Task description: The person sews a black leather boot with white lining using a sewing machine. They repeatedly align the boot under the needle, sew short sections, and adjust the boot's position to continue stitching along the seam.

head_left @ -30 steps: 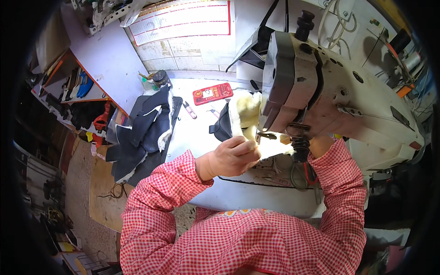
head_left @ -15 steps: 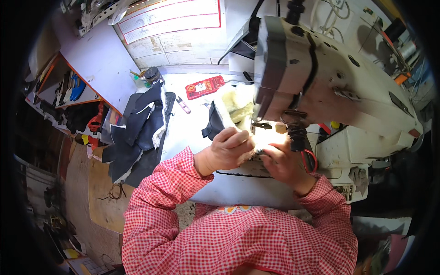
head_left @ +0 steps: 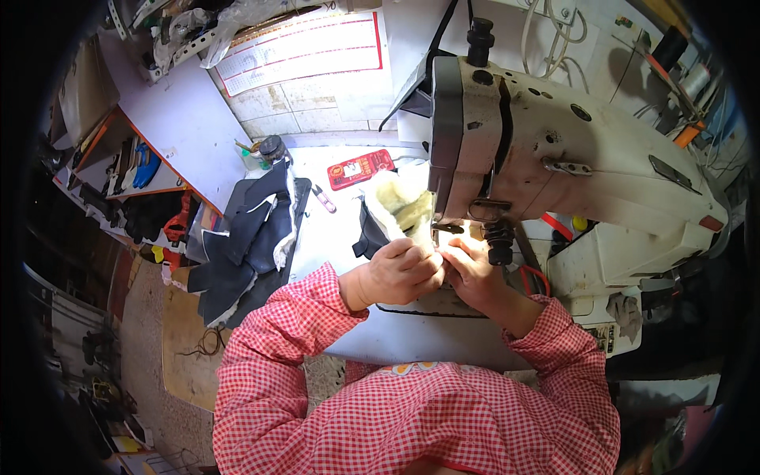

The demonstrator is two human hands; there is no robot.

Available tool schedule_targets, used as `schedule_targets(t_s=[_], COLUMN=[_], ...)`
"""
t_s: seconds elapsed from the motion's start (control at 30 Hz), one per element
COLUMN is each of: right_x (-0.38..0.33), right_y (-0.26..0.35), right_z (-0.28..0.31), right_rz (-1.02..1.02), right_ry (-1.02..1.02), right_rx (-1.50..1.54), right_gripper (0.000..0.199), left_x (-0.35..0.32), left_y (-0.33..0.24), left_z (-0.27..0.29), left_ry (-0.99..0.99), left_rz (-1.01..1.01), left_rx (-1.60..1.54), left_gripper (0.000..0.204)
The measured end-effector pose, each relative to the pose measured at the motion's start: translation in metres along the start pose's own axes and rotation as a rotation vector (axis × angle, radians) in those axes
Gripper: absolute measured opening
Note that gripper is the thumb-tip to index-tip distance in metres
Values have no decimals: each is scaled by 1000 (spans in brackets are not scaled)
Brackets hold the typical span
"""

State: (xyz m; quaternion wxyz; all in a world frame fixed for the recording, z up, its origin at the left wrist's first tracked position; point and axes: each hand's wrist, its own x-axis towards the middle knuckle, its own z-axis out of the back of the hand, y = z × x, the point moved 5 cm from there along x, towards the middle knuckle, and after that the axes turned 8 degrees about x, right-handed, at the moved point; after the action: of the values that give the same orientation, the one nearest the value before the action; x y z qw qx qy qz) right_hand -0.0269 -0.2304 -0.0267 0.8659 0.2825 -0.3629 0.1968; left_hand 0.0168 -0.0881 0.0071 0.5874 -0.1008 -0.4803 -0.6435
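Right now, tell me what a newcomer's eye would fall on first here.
Probably the bulky, pale sewing machine filling the upper right. Next, the left hand and right hand, close together at its brightly lit working end, the left gripping a dark, fleece-lined piece. Further left, a flat red case and a heap of dark pieces stand out on the white table.

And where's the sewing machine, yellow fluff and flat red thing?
Sewing machine (head_left: 546, 186), head view: side of its arm.
Yellow fluff (head_left: 405, 203), head view: its fuzzy middle.
Flat red thing (head_left: 361, 169), head view: its printed top.
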Motion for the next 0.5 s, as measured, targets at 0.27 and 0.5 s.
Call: schedule_targets(t_s=[0.27,0.5], right_x=[10,13], right_y=[7,16], right_z=[8,11], right_rz=[118,171], right_ry=[-24,-32], right_rx=[-33,-111], right_gripper=[37,37], left_x=[-1,-103], left_y=[-29,-51], left_z=[21,-59], left_ry=[-142,-467], left_rz=[289,2116], left_rx=[-102,-1926], left_gripper=[23,43])
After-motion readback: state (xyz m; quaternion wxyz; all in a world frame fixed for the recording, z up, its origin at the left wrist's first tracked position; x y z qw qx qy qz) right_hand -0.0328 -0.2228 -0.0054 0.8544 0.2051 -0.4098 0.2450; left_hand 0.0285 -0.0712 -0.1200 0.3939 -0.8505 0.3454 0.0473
